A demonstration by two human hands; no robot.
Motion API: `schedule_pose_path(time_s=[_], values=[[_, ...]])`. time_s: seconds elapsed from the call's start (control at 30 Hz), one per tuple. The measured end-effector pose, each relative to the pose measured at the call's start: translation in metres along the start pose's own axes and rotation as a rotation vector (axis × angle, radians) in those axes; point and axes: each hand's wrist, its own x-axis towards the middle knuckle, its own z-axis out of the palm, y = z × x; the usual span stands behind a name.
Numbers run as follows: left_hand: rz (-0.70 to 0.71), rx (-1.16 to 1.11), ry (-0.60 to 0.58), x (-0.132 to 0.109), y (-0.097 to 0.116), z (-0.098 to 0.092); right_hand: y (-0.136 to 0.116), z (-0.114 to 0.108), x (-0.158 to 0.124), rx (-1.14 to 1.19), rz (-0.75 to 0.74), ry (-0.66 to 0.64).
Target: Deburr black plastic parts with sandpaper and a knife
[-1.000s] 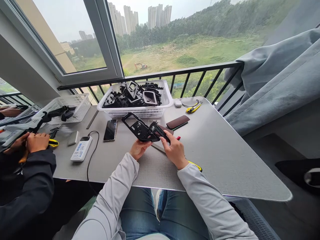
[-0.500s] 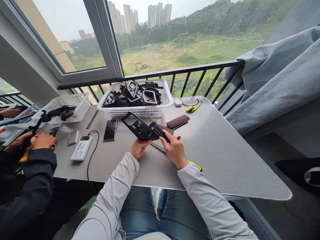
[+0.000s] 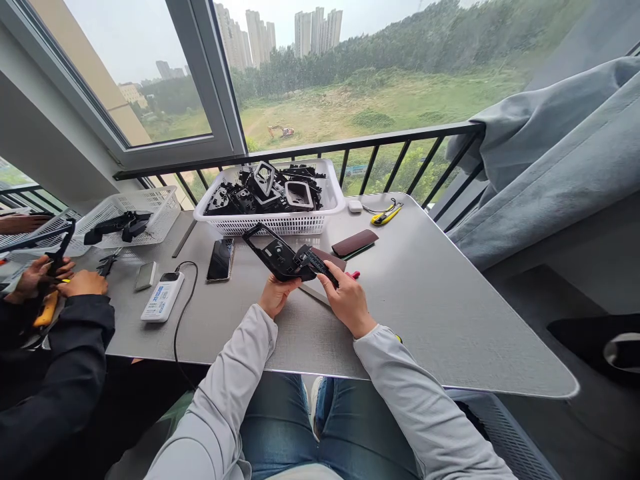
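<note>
My left hand point(image 3: 277, 295) grips the lower edge of a black plastic frame point(image 3: 274, 255), a moulded part with a large opening at its far end, held tilted above the table. In my right hand point(image 3: 347, 300) is a black caliper point(image 3: 320, 260) with pale scale marks. Its jaws meet the near right end of the frame; whether they clamp it I cannot make out. Beneath the hands lie a brown sheet point(image 3: 336, 259), a long grey strip point(image 3: 315, 293) and a tool with a red tip point(image 3: 355, 275), all partly covered.
A white basket point(image 3: 270, 225) of black parts stands at the back. Nearby are a phone point(image 3: 220, 260), a power bank point(image 3: 163, 297) with cable, a brown sanding-like roll point(image 3: 356, 244) and a yellow cutter point(image 3: 387, 215). At left, a co-worker's hands point(image 3: 85, 283) handle a black part near another basket point(image 3: 165, 220).
My hands hold the frame and caliper almost as before. The co-worker's hands have shifted, and their black part has come down and left, away from the basket.
</note>
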Motion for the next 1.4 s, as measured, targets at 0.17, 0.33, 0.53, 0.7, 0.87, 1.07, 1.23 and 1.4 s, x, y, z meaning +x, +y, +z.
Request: schedule_pose_path(time_s=[0.17,0.33,0.53,0.7,0.87,1.07,1.23,1.4], values=[[0.019,0.013,0.010,0.001,0.000,-0.001,-0.002,-0.006,0.004,-0.019,0.068,0.127],[0.065,0.132,-0.029,0.003,-0.005,-0.004,-0.006,-0.011,0.004,0.077,-0.015,0.203],[0.085,0.302,-0.132,0.002,-0.014,-0.004,-0.009,-0.005,-0.001,0.202,-0.215,0.064],[0.111,0.379,-0.191,0.001,-0.018,-0.005,-0.009,-0.003,0.000,0.203,-0.281,0.075],[0.112,0.457,-0.202,0.003,-0.017,-0.006,-0.008,-0.003,0.000,0.202,-0.276,0.093],[0.133,0.559,-0.178,0.002,-0.015,-0.002,-0.004,-0.001,-0.003,0.208,-0.213,0.098],[0.106,0.454,-0.138,0.001,-0.014,0.000,-0.002,-0.003,-0.002,0.191,-0.067,0.110],[0.066,0.341,-0.078,0.001,-0.012,0.000,0.001,-0.005,0.001,0.156,0.023,0.138]])
